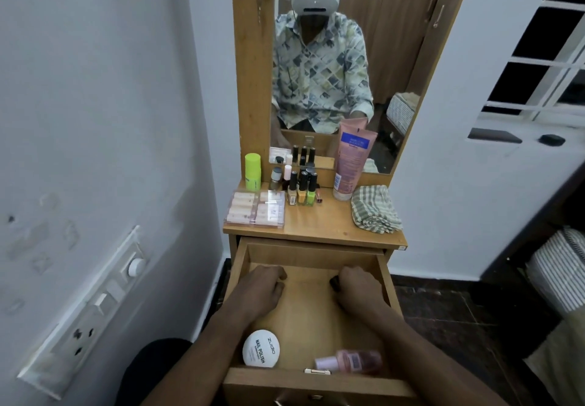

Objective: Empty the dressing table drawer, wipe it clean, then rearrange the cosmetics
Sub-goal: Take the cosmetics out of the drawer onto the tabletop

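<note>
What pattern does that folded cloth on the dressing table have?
The cloth has grey-green and white stripes, best seen in the head view.

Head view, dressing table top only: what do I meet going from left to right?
From the left: clear case of small bottles → nail polish bottles → pink tube → striped cloth.

Drawer (316, 317) was pulled out, mostly bare. White round nail-polish tub (261, 348) lay front left, label up. Pink bottle (351, 362) lay on its side front right. On the desk (323, 225): green tube (253, 172), nail polish bottles (302, 189) and pink tube (349, 162) upright at back, clear box (256, 209) left, striped cloth (375, 209) bunched right.
</note>
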Demonstrator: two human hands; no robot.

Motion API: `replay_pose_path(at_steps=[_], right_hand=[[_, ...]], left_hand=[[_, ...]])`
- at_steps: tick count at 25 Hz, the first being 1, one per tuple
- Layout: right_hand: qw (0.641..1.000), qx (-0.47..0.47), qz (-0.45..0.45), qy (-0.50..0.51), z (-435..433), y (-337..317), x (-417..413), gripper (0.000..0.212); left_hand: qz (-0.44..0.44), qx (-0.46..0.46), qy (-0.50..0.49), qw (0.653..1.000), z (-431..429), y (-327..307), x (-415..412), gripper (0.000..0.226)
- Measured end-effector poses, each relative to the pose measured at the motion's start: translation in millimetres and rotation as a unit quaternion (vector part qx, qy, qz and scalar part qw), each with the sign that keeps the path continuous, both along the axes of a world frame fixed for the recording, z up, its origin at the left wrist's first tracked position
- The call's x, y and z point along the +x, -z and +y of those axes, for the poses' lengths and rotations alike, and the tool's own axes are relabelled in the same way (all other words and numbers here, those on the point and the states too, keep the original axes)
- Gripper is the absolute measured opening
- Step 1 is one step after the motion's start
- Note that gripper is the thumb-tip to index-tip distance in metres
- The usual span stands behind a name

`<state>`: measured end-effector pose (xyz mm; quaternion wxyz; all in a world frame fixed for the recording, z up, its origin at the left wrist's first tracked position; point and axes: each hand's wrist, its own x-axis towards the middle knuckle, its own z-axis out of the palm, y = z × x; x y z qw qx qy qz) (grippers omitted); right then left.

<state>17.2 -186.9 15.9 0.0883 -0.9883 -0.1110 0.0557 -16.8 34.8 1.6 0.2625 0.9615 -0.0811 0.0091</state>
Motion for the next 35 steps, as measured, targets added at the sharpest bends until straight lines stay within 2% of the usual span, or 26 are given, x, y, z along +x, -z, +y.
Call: replay_pose_path(at_steps=[2,4,5,10,11,13,15,17,18,19,21,23,25,28,32,35], right_hand=[[0.992,0.121,0.024,0.008,1,-8,2,0.017],[0.966,0.255,0.023,-0.028,1,-15,0,0.024],[0.956,0.288,0.013,-0.048,1,-17,-2,0.026],[0.948,0.300,-0.011,-0.109,3,-14,-8,0.032],[0.947,0.298,-0.008,-0.120,4,-14,-9,0.033],[0.942,0.312,-0.012,-0.124,7,-11,-14,0.035],[0.906,0.419,0.008,-0.063,10,-16,-20,0.035],[0.840,0.540,0.051,0.002,17,-29,-21,0.034],[0.819,0.569,0.073,0.010,22,-35,-21,0.034],[0.818,0.569,0.086,0.002,27,-40,-20,0.033],[0.844,0.529,0.075,-0.031,37,-49,-21,0.028],[0.882,0.470,0.004,-0.026,39,-62,-10,0.025],[0.903,0.420,-0.092,0.015,33,-77,13,0.029],[0.902,0.396,-0.153,0.074,32,-90,55,0.037],[0.915,0.356,-0.179,0.060,46,-87,80,0.038],[0.912,0.350,-0.196,0.082,47,-88,90,0.035]], left_hand=[[-0.003,-0.011,-0.005,1.000,1,-4,0,0.031],[-0.015,-0.023,-0.001,1.000,3,-8,0,0.032],[-0.021,-0.035,0.001,0.999,3,-10,-1,0.033],[-0.067,-0.154,0.079,0.983,-5,-23,-7,0.058],[-0.075,-0.160,0.091,0.980,-5,-22,-8,0.054],[-0.079,-0.177,0.088,0.977,-5,-16,-9,0.030],[-0.065,-0.202,0.055,0.976,-3,-9,-7,0.015],[-0.043,-0.205,0.031,0.977,-3,-9,-3,0.013],[-0.037,-0.204,0.030,0.978,-3,-11,-1,0.012],[-0.034,-0.206,0.032,0.977,-4,-13,0,0.011],[-0.029,-0.214,0.025,0.976,-5,-16,0,0.019],[-0.010,-0.201,0.008,0.979,-3,-12,0,0.040],[0.008,-0.119,0.007,0.993,0,-5,0,0.054],[0.026,-0.029,0.030,0.999,3,2,2,0.049],[0.028,-0.026,0.033,0.999,0,5,3,0.044],[0.023,-0.014,0.038,0.999,1,6,3,0.044]])
